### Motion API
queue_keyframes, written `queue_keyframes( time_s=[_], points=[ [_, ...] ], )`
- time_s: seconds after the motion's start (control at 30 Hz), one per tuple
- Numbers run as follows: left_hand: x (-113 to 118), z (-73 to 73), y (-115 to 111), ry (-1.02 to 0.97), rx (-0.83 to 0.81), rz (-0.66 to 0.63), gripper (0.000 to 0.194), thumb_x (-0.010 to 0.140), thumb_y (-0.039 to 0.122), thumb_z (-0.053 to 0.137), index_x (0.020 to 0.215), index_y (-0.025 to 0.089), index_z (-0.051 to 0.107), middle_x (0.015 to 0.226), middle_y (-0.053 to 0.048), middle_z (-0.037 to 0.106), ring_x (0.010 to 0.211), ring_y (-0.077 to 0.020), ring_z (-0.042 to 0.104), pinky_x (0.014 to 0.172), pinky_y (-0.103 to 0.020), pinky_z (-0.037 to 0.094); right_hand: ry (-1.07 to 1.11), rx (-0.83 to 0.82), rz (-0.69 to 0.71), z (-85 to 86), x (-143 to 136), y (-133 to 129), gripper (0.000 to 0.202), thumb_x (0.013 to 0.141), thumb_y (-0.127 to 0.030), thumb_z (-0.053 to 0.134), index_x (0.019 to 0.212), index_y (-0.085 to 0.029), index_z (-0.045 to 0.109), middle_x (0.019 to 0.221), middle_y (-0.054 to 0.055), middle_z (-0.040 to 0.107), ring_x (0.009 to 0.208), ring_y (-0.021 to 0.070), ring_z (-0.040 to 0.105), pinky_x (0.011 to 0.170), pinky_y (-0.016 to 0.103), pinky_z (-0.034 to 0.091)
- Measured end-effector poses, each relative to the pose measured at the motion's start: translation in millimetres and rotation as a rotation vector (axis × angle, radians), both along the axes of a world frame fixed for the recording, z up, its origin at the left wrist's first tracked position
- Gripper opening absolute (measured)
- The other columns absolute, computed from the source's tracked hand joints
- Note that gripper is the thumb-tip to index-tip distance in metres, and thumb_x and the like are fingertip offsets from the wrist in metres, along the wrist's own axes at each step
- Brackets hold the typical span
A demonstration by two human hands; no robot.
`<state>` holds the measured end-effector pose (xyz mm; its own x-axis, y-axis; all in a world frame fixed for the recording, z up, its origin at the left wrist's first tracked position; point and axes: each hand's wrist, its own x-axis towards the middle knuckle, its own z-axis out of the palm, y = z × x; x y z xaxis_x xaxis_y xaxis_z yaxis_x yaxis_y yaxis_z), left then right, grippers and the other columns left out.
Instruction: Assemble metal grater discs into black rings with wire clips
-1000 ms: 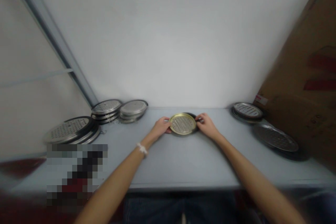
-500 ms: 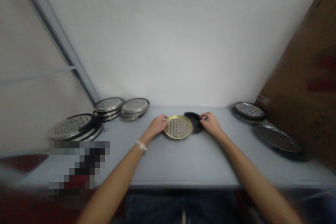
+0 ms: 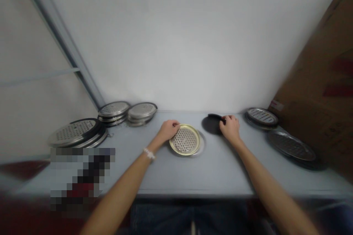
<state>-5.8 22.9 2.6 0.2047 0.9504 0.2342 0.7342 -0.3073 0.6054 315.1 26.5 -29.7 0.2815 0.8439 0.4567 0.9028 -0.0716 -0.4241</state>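
Observation:
My left hand (image 3: pixel 168 130) is closed on the upper left edge of a round grater plate (image 3: pixel 184 140) with a gold rim and a metal face full of holes. The plate is held tilted over the table. A pale rounded edge (image 3: pixel 203 145) shows at its right; whether it is a clear piece or a shadow I cannot tell. Farther right, my right hand (image 3: pixel 230 127) pinches the right edge of a black round disc (image 3: pixel 212 123). The disc and the grater plate are apart. My right fingertips partly cover the disc's edge.
At left stand stacks of round graters: a large one (image 3: pixel 75 132) in front and two smaller ones (image 3: pixel 114 109) (image 3: pixel 142 110) behind. Slotted discs (image 3: pixel 261 115) and a dark round grater (image 3: pixel 292 145) lie at right beside a cardboard box (image 3: pixel 317 91). A white wall (image 3: pixel 182 44) closes the table's back.
The black disc has moved right and slightly back with my right hand, away from the grater plate. My left hand has brought the grater plate slightly nearer and tilted it.

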Motion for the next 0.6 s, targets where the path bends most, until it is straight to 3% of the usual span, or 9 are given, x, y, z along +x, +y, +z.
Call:
queue_keyframes(
  time_s=[0.17,0.3,0.43,0.6],
  points=[
    [-5.7,-1.3,11.6,-0.33,0.005,0.175,0.021,0.083,0.025,0.061,0.094,0.013,0.074,0.087,-0.009,0.076,0.08,-0.0197,0.069,0.071,-0.026,0.051,0.077,0.189,0.178,-3.5,-8.5,1.4,0.026,0.086,-0.026,0.053,0.104,-0.016,0.069,0.107,0.015,0.059,0.103,0.0308,0.051,0.094,0.047,0.041],
    [-8.9,6.3,10.8,-0.523,0.172,0.276,0.026,0.087,0.025,0.057,0.108,0.011,0.066,0.092,-0.01,0.074,0.083,-0.019,0.069,0.074,-0.026,0.053,0.132,0.232,0.271,-7.0,-10.3,3.6,0.022,0.085,-0.025,0.053,0.097,-0.016,0.069,0.101,0.014,0.059,0.1,0.0294,0.053,0.095,0.046,0.043],
    [-6.3,16.6,-1.7,-0.389,0.414,0.317,0.024,0.092,0.025,0.054,0.112,0.014,0.062,0.103,-0.01,0.072,0.094,-0.0197,0.068,0.088,-0.029,0.051,0.166,0.219,0.273,-8.0,-10.8,4.4,0.021,0.084,-0.025,0.053,0.094,-0.017,0.069,0.1,0.013,0.059,0.1,0.0291,0.055,0.095,0.045,0.044],
    [2.3,17.3,-14.4,-0.092,0.459,0.198,0.027,0.092,0.02,0.051,0.117,0.017,0.061,0.11,-0.009,0.071,0.1,-0.0229,0.066,0.093,-0.034,0.05,0.179,0.207,0.279,-9.0,-12.2,4.5,0.021,0.084,-0.026,0.052,0.093,-0.017,0.068,0.1,0.013,0.06,0.099,0.0287,0.056,0.095,0.044,0.045]
  ],
)
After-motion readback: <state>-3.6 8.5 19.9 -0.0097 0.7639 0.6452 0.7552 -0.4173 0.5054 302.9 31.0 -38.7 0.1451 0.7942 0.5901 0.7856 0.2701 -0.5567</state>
